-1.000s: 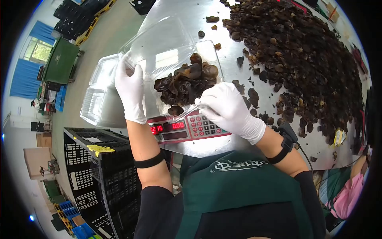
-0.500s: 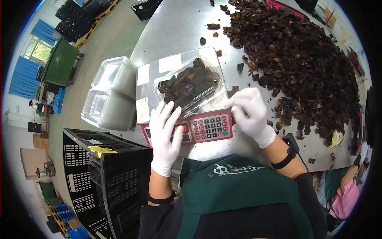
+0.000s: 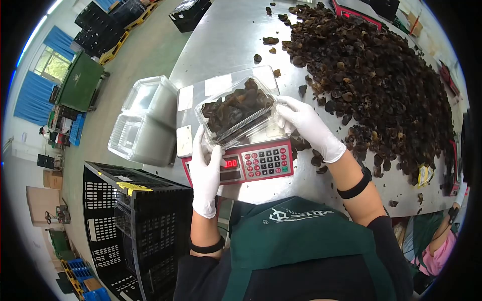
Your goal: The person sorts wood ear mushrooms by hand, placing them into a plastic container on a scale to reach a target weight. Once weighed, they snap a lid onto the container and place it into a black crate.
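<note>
A clear plastic clamshell box (image 3: 246, 125) filled with dark wood ear mushrooms (image 3: 236, 106) is over the plate of a red-and-silver digital scale (image 3: 263, 161). My left hand (image 3: 205, 168), in a white glove, grips the box's near left corner, thumb at the front edge and fingers along the side. On the opposite side, my gloved right hand (image 3: 304, 120) pinches the right corner. Red digits ending in 00 show on the scale's display (image 3: 231, 163), partly covered by my left thumb.
A large heap of wood ear mushrooms (image 3: 376, 80) covers the right of the metal table (image 3: 216, 40). Stacked clear boxes (image 3: 145, 125) stand left of the scale, above a black crate (image 3: 160, 226). Another red scale (image 3: 356, 17) sits at the back; a person's pink garment (image 3: 439, 253) shows lower right.
My right hand has moved left from beside the scale and taken hold of the box's right corner. My left hand has closed on the left corner, and the display digits are more exposed.
</note>
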Motion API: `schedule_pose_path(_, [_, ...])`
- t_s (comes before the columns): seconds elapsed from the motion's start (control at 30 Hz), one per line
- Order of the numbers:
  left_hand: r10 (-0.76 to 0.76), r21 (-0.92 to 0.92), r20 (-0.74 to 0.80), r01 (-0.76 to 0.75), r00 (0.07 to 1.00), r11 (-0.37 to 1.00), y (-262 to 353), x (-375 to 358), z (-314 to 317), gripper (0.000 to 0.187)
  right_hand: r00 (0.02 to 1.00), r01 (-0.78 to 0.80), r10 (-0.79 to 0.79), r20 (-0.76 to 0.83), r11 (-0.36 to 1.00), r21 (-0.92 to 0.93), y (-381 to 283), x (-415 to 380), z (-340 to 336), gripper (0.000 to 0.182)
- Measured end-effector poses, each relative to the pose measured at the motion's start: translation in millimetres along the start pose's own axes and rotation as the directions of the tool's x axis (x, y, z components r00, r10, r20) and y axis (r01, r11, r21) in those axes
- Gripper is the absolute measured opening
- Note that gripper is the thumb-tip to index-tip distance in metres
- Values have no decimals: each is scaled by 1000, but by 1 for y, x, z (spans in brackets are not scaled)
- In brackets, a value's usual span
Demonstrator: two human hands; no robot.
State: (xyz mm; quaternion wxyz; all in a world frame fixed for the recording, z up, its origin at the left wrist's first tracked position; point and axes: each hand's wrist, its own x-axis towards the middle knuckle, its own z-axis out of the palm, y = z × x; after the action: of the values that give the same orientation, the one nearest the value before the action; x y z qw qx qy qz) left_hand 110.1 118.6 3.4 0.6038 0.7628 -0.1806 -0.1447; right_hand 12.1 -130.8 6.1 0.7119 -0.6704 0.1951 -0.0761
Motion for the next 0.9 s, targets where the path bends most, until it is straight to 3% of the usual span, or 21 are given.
schedule_pose_path(0.2, [-62,-68,0,62,998,996,3,1,0,54,998,55,-54,22,996,-72,-10,-18,10,46])
schedule_pose_path(0.23, [-62,-67,1,61,998,996,1,2,0,54,990,116,-139,-34,915,-387,-15,-27,16,47])
schedule_pose_path(0.27, [-42,-32,-11,41,999,999,-1,3,-2,51,970,139,-236,-58,736,-662,-18,-37,22,48])
schedule_pose_path(0.3, [-20,4,-25,20,999,1000,-3,4,-2,49,929,194,-364,-74,646,-738,-16,-45,25,45])
schedule_pose_path(0.33, [-17,4,-28,18,999,1000,-2,5,-3,49,928,198,-367,-72,645,-738,-10,-48,29,45])
schedule_pose_path(0.4, [12,25,-91,-10,996,1000,1,6,-3,46,733,473,-680,34,473,-744,1,-49,38,38])
schedule_pose_path(0.43, [10,26,-93,-8,996,1000,3,5,-3,46,731,499,-664,157,364,-786,-9,-56,43,32])
schedule_pose_path(0.47, [64,134,-91,-51,994,990,6,5,-4,44,639,625,-744,196,354,-696,-3,-49,51,35])
schedule_pose_path(0.5, [119,241,-81,-96,990,966,7,5,-5,43,646,628,-728,229,337,-701,-2,-42,61,37])
schedule_pose_path(0.67, [45,190,-68,-31,997,981,12,6,-6,43,675,635,-639,370,246,-732,6,-16,87,48])
schedule_pose_path(0.73, [0,163,-65,11,998,987,13,6,-5,42,839,491,-377,393,211,-845,-2,-15,94,52])
schedule_pose_path(0.8, [1,216,-98,21,995,976,16,4,-2,42,845,475,-372,383,195,-858,1,-17,95,56])
schedule_pose_path(0.87, [23,268,-103,6,994,964,15,5,1,42,719,525,-603,345,146,-838,16,-16,91,54])
schedule_pose_path(0.9, [43,312,-114,-6,993,950,14,6,2,43,717,522,-607,344,140,-841,16,-18,84,54])
